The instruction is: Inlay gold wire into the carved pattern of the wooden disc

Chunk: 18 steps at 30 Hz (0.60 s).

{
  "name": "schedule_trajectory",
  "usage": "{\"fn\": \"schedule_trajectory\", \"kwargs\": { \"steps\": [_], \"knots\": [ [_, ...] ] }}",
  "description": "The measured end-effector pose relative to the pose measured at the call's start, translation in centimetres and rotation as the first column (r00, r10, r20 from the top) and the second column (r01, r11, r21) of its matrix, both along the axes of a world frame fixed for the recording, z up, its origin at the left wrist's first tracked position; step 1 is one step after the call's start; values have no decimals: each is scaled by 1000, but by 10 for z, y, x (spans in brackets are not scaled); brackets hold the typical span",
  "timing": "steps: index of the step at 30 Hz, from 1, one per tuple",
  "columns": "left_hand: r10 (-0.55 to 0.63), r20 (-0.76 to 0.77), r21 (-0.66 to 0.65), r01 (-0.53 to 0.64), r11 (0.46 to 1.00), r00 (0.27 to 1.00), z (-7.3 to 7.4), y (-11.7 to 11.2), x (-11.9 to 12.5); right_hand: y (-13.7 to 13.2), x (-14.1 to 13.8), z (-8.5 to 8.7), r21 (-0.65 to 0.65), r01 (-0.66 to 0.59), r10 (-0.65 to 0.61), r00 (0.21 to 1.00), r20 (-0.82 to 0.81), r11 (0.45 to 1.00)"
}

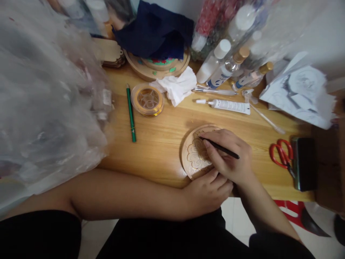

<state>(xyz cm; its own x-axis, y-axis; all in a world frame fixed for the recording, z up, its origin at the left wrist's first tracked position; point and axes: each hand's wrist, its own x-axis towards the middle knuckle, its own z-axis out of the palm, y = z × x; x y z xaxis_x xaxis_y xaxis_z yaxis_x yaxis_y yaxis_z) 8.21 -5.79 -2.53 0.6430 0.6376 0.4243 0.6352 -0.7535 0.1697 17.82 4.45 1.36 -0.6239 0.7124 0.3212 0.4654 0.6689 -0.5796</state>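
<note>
A round wooden board (185,154) with a raised rim lies near the table's front edge, bearing a flower line pattern partly outlined in gold wire. My right hand (231,154) is closed round slim black tweezers (222,148), their tip touching the upper part of the pattern. My left hand (207,192) has its fingers curled at the board's lower edge, steadying it; the right hand hides part of these fingers. Both hands cover the board's right and lower side.
Behind the board are a spool of gold wire (149,100), a green pencil (131,113), crumpled tissue (179,86) and a white tube (230,106). Bottles (223,72) stand farther back. Red-handled scissors (281,154) and a phone (304,163) lie right. Plastic bags (48,100) crowd the left.
</note>
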Motion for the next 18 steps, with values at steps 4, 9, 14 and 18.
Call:
{"fn": "schedule_trajectory", "kwargs": {
  "steps": [4, 9, 14, 18],
  "knots": [
    [-11, -10, -13, 11, 1000, 1000, 0, -1, 0, -2, -1, 1, -36, 37, -37, 999, -12, 999],
    [-21, -57, -20, 20, 1000, 998, 0, -1, 0, -6, -2, 0, -206, 122, -148, 982, -118, 971],
    [-11, -59, -10, 10, 1000, 998, -2, -2, 2, -9, -2, -3, -282, 209, -259, 954, -154, 936],
    [23, -12, 4, -23, 1000, 1000, -3, -2, 2, -9, -3, -2, -295, 190, -248, 954, -172, 936]
  ]
}}
